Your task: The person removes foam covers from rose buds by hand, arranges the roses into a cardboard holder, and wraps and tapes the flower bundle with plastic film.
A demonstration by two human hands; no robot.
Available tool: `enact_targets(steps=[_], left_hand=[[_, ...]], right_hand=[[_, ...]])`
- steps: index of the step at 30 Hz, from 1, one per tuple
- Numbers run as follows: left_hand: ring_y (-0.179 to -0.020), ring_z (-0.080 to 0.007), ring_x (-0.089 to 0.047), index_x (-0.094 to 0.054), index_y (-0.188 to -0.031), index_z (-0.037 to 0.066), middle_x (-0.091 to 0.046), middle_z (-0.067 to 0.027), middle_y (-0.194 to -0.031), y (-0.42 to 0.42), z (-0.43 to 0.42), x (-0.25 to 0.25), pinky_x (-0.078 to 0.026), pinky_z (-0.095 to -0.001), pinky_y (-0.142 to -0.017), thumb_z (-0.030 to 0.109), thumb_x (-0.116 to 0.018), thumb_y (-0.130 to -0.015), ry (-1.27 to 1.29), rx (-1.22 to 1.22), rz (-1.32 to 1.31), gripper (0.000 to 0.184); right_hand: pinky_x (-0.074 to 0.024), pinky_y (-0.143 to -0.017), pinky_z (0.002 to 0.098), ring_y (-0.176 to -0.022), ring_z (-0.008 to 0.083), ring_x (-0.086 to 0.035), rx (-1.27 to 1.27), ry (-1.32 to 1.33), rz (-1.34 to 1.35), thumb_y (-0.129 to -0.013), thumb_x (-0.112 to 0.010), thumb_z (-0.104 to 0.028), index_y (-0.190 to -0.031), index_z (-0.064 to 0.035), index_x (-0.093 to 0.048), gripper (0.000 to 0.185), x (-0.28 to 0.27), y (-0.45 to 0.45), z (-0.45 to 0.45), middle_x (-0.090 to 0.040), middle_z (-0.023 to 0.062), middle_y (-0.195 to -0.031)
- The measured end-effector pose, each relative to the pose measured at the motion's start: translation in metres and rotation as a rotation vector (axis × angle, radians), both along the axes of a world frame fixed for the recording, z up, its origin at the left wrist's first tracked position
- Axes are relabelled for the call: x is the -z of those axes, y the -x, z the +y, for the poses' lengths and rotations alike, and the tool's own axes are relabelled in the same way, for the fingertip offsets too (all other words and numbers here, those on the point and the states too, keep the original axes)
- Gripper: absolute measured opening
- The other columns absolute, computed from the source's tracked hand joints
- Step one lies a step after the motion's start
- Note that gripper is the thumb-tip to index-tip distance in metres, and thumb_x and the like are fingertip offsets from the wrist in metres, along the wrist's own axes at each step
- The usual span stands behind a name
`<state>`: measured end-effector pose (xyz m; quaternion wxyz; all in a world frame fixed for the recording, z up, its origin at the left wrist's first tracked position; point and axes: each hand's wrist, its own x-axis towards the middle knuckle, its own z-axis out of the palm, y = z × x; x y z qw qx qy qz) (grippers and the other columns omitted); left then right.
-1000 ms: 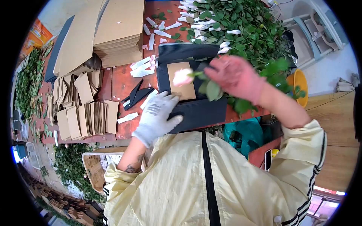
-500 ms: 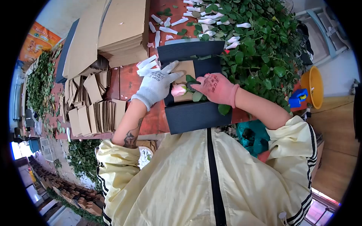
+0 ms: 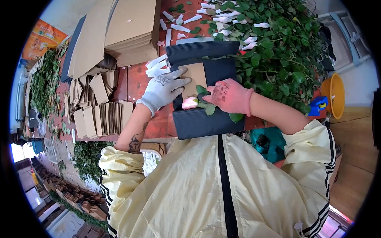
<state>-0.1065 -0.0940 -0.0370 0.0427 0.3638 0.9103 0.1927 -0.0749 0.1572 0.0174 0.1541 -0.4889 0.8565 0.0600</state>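
A pink rose with green leaves lies across dark corrugated sheeting, its bloom at the lower edge of a brown cardboard piece. My right hand, in a pink glove, is closed round the rose's stem, right of the bloom. My left hand, in a white glove, has its fingers apart, with the fingertips resting on the cardboard's left side. The far flap of the sheeting stands raised behind the cardboard.
Stacked cardboard sheets and small cardboard pieces stand at left. Leafy roses in white sleeves fill the back right. A yellow basin and a blue tool are at the right edge.
My right hand has brought the rose down onto the sheeting from the upper right. My left hand has moved from the near flap up to the cardboard.
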Motion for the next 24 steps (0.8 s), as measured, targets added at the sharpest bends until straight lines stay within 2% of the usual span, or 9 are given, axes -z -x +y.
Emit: enact_targets(steps=[7, 10, 12, 14, 16, 18, 21, 23, 24], left_hand=[[-0.109, -0.0258, -0.056, -0.062, -0.118, 0.021, -0.052, -0.0053, -0.132, 0.012, -0.003, 0.008, -0.044, -0.035, -0.092, 0.022, -0.06, -0.082, -0.014, 0.088, 0.0, 0.037], [-0.109, -0.0295, -0.055, -0.061, -0.117, 0.014, -0.056, -0.0088, -0.124, -0.011, 0.014, -0.038, -0.043, -0.0388, -0.091, 0.023, -0.062, -0.079, 0.076, 0.01, 0.148, 0.039], [-0.109, -0.0327, -0.052, -0.06, -0.115, 0.008, -0.056, -0.0104, -0.119, -0.035, 0.015, -0.042, -0.041, -0.0436, -0.092, 0.029, -0.065, -0.076, -0.118, 0.047, 0.275, 0.044], [-0.112, -0.0331, -0.049, -0.06, -0.114, 0.005, -0.055, -0.0101, -0.121, -0.063, 0.028, -0.062, -0.037, -0.0465, -0.095, 0.036, -0.066, -0.073, -0.021, 0.058, 0.088, 0.051], [-0.114, -0.0314, -0.048, -0.061, -0.112, 0.006, -0.057, -0.01, -0.117, -0.079, 0.042, -0.069, -0.035, -0.0454, -0.098, 0.041, -0.067, -0.071, 0.028, 0.042, 0.067, 0.054], [-0.115, -0.0309, -0.047, -0.063, -0.109, 0.006, -0.058, -0.0096, -0.115, -0.083, 0.045, -0.056, -0.034, -0.0456, -0.099, 0.04, -0.068, -0.071, 0.021, 0.029, 0.099, 0.052], [-0.116, -0.0304, -0.047, -0.066, -0.103, 0.006, -0.06, -0.0084, -0.112, -0.078, 0.042, -0.042, -0.033, -0.0467, -0.1, 0.039, -0.068, -0.07, -0.018, 0.018, 0.143, 0.046], [-0.114, -0.03, -0.049, -0.068, -0.096, 0.007, -0.063, -0.0059, -0.107, -0.081, 0.043, -0.036, -0.035, -0.0492, -0.098, 0.034, -0.07, -0.068, -0.064, -0.02, 0.188, 0.038], [-0.114, -0.03, -0.049, -0.068, -0.096, 0.007, -0.063, -0.0059, -0.107, -0.082, 0.044, -0.033, -0.035, -0.0492, -0.098, 0.034, -0.07, -0.068, -0.073, -0.041, 0.176, 0.038]], right_hand=[[-0.0514, -0.072, 0.037, -0.089, 0.0246, -0.065, 0.005, 0.08, -0.007, -0.09, -0.043, -0.017, -0.1, -0.012, -0.065, 0.025, 0.016, 0.004, 0.001, -0.065, 0.0071, -0.094], [-0.0514, -0.073, 0.0375, -0.089, 0.0255, -0.065, 0.011, 0.15, 0.015, -0.086, -0.045, -0.016, -0.096, -0.0116, -0.064, 0.022, 0.026, 0.006, 0.001, -0.065, 0.0066, -0.091], [-0.0502, -0.079, 0.033, -0.089, 0.0221, -0.063, -0.012, 0.084, -0.06, -0.085, -0.046, -0.017, -0.099, -0.0114, -0.064, 0.023, 0.024, 0.009, -0.002, -0.065, 0.0061, -0.084], [-0.0503, -0.078, 0.0337, -0.088, 0.0226, -0.064, -0.002, 0.09, -0.091, -0.085, -0.045, -0.016, -0.096, -0.0119, -0.063, 0.022, 0.034, 0.011, -0.002, -0.064, 0.0054, -0.086], [-0.0501, -0.079, 0.0345, -0.09, 0.0232, -0.063, 0.036, -0.002, -0.103, -0.084, -0.046, -0.016, -0.1, -0.0126, -0.062, 0.023, 0.016, 0.008, -0.006, -0.064, 0.0063, -0.092], [-0.0482, -0.086, 0.0368, -0.099, 0.0271, -0.061, 0.104, -0.079, -0.209, -0.082, -0.051, -0.02, -0.12, -0.0131, -0.056, 0.038, 0.011, 0.012, -0.005, -0.062, 0.0092, -0.104], [-0.0463, -0.091, 0.0377, -0.104, 0.029, -0.059, 0.2, -0.006, -0.221, -0.081, -0.056, -0.025, -0.126, -0.013, -0.052, 0.047, -0.001, 0.012, 0.017, -0.06, 0.0119, -0.111], [-0.0447, -0.094, 0.0383, -0.108, 0.0298, -0.057, 0.192, 0.19, -0.158, -0.08, -0.059, -0.033, -0.13, -0.012, -0.049, 0.055, -0.04, 0.013, 0.044, -0.058, 0.0143, -0.116], [-0.0455, -0.093, 0.0364, -0.107, 0.0271, -0.058, 0.192, 0.287, -0.242, -0.081, -0.06, -0.031, -0.129, -0.0121, -0.05, 0.052, -0.066, 0.024, 0.061, -0.058, 0.0124, -0.119]])
